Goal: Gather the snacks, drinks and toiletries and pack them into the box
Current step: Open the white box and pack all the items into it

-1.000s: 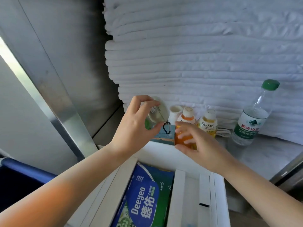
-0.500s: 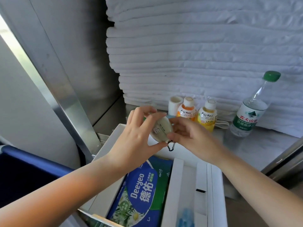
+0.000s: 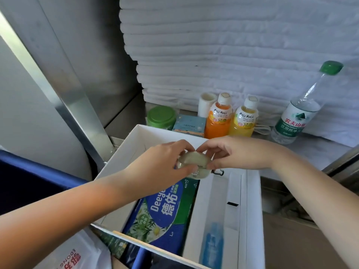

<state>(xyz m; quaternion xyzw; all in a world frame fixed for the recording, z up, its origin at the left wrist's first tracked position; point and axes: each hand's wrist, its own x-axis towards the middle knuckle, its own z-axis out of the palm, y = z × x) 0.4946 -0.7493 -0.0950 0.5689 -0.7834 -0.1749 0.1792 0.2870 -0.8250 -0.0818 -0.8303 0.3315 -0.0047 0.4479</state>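
1. Two small plastic juice bottles: orange (image 3: 217,121) and yellow (image 3: 243,123).
2. One tall clear green-capped water bottle (image 3: 297,115).
3. One green-lidded round jar (image 3: 161,116).
4. One white cylinder (image 3: 206,104), possibly a cup.
5. One blue-green wipes pack (image 3: 167,206).

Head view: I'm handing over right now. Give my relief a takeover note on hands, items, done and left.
Left hand and right hand together hold the pale green clip-on case over the open white box.
Done: Deeyeo wipes pack lies inside the box.
Left: set the case in, then the orange Mogu Mogu bottle, yellow Mogu Mogu bottle, water bottle, green-lidded jar and small blue carton behind the box.
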